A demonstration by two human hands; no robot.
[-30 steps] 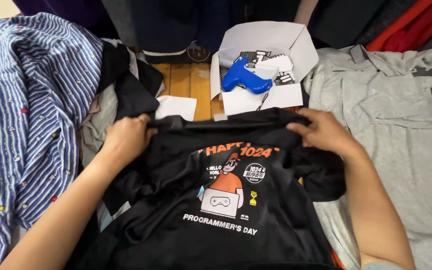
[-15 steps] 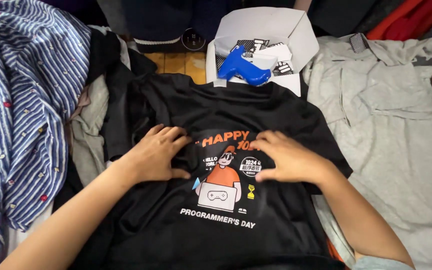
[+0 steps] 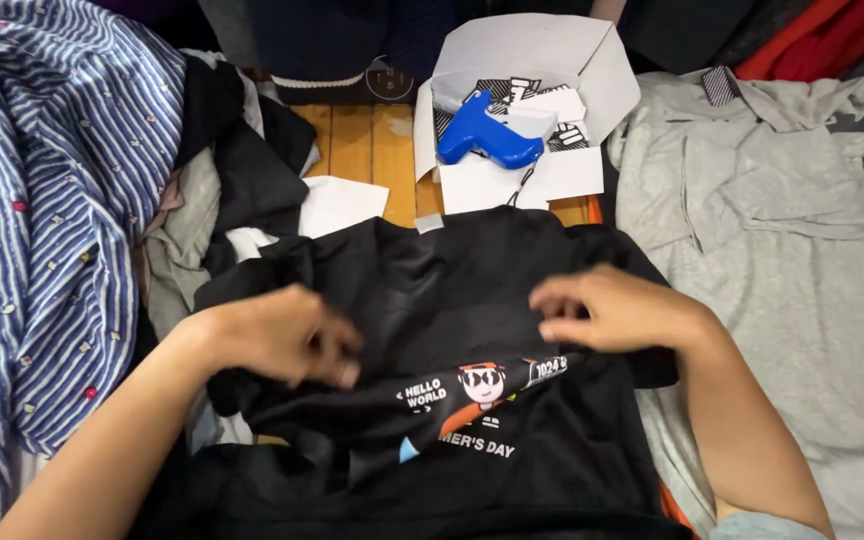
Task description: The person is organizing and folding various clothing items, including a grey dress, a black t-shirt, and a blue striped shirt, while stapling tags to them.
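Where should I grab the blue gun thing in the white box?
Probably by its handle, coming from above. The blue tagging gun lies flat on its side in the open white box, handle angled toward the box's near left, with nothing on top of it.

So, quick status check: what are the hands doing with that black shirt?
Left hand and right hand both pinching the black printed T-shirt, folded partway. White box with blue tagging gun beyond, apart. Nothing in the way.
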